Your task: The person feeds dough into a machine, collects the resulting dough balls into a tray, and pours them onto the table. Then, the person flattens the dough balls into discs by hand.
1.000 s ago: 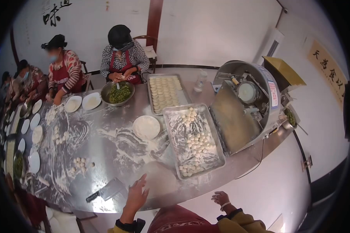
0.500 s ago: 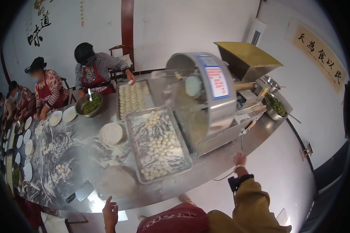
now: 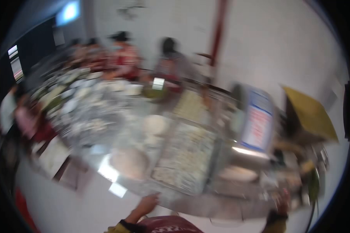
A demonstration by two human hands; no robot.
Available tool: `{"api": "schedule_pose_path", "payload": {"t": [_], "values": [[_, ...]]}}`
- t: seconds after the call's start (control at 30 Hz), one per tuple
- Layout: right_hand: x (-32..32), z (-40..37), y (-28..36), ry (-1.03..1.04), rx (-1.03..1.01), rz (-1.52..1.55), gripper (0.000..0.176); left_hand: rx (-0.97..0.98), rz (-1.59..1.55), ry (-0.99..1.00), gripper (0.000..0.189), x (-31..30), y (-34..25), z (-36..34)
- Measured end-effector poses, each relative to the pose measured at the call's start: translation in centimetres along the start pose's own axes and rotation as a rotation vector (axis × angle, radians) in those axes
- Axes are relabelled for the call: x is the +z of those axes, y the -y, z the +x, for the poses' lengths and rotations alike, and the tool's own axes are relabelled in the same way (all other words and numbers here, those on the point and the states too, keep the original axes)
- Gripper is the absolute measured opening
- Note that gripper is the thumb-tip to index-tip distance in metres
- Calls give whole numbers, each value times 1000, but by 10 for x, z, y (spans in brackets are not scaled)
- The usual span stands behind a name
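Everything in the head view is smeared by motion. My left hand (image 3: pixel 147 204) is over the near table edge, below a large metal tray (image 3: pixel 175 188) of small pale dough pieces. The fingers of that hand point up toward the table and are blurred. On the far right, my right hand (image 3: pixel 284 200) is at the near side of a steel machine (image 3: pixel 256 116) with a rounded cover and a printed label. Its fingers are too smeared to make out. A pale round of dough (image 3: pixel 129 163) lies left of the tray, near the table edge.
A second tray (image 3: pixel 190 105) holds rows of pale pieces farther back. Beyond the stacked pale rounds (image 3: pixel 156 125) sits a bowl (image 3: pixel 154 92) of green filling. Several people in red aprons (image 3: pixel 122 62) line the far side. Flour and white plates (image 3: pixel 70 105) cover the left.
The camera has swung left, so the scene sits farther right and blurs. My left hand has come to the table edge by the tray; my right hand is now beside the machine.
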State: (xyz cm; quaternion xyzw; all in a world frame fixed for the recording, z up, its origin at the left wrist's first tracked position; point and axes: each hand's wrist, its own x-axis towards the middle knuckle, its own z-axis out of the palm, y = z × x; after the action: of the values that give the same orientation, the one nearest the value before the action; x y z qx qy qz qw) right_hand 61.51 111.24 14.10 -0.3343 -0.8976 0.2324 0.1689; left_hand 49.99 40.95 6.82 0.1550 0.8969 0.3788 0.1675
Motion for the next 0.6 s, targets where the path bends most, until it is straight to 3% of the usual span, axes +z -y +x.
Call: {"api": "schedule_pose_path", "payload": {"t": [0.17,0.3,0.43,0.6], "values": [[71,60,172,192,-410,-288,78,-155,86,-59,51,4,-16,-25],[102,50,248,245,-579,-411,78,-230,46,-103,49,7,-23,-60],[106,33,266,240,-649,-482,79,-316,25,-163,48,16,-16,-112],[81,22,238,191,-667,-565,80,-414,-25,-186,48,39,-15,-178]]}}
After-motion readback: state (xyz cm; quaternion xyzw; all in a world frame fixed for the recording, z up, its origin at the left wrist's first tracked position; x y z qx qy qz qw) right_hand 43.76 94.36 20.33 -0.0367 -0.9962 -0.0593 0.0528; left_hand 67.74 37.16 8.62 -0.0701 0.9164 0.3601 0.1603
